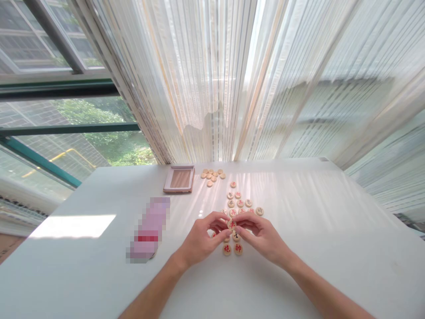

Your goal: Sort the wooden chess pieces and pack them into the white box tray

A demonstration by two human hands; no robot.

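"One game piece: where is it?"

"Between the fingertips of the left hand and the right hand, red mark facing up. Both pinches are narrow, closed round its edge."

"Is it touching anything underneath?"

"I can't tell; the fingers hide its underside."

"What calls for care?"

"The neighbours, I'd say. Two marked pieces lie just nearer than the fingertips, more marked pieces just beyond, some partly covered by the fingers. A light, even pinch from both sides, with knuckles raised, should avoid nudging them."

"And the pale pieces?"

"Well beyond the left fingers, beside the box, out of harm's way."
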